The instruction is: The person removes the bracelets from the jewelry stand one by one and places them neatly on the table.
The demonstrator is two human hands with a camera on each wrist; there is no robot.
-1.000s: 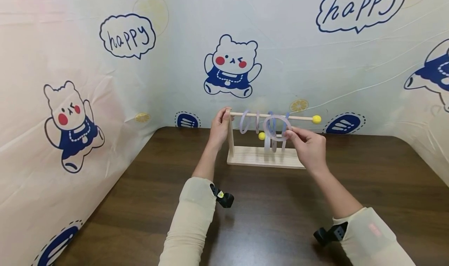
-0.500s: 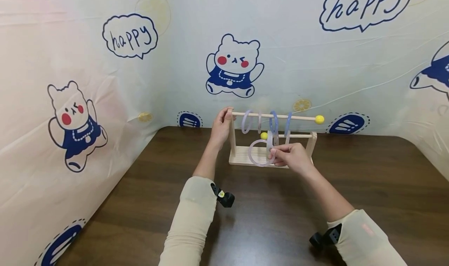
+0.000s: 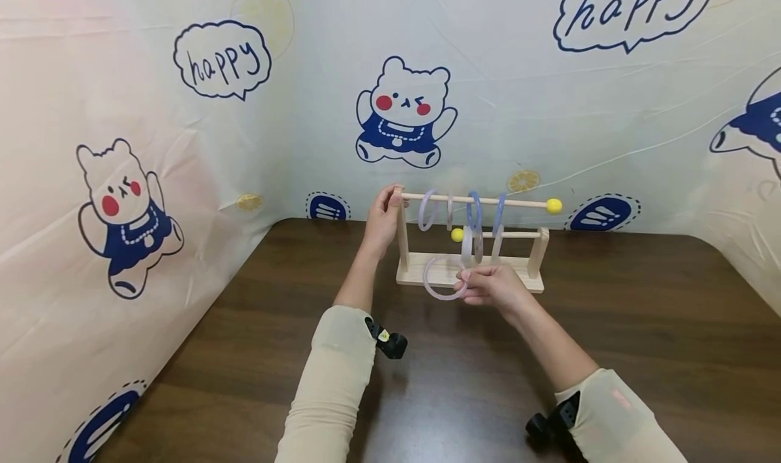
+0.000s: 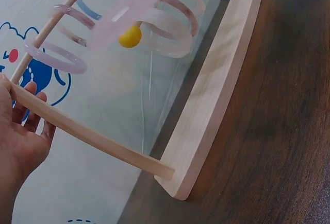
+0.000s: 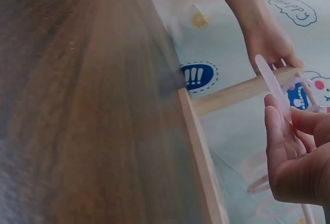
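Note:
My left hand (image 3: 381,224) grips the top of the left post of a wooden bangle stand (image 3: 403,239), its fingers behind the post in the left wrist view. In front of the stand's base, my right hand (image 3: 497,289) pinches a pale pink translucent bangle (image 3: 444,298) at its right side. That bangle is apart from both rods. On the upper rod hang a lilac bangle (image 3: 422,213), a pinkish bangle (image 3: 450,213) and two blue ones. The lower rod bears a white bangle (image 3: 466,247), a greyish one and another pale one.
A yellow ball (image 3: 554,207) caps the upper rod's right end, and another yellow ball (image 3: 457,235) the lower rod's left end. The stand is on a dark wooden table (image 3: 305,273) near its back edge. A printed cloth (image 3: 305,137) hangs behind.
My right hand has brought the pink bangle from in front of the upper rod down and left, to before the base. My left hand has stayed on the post.

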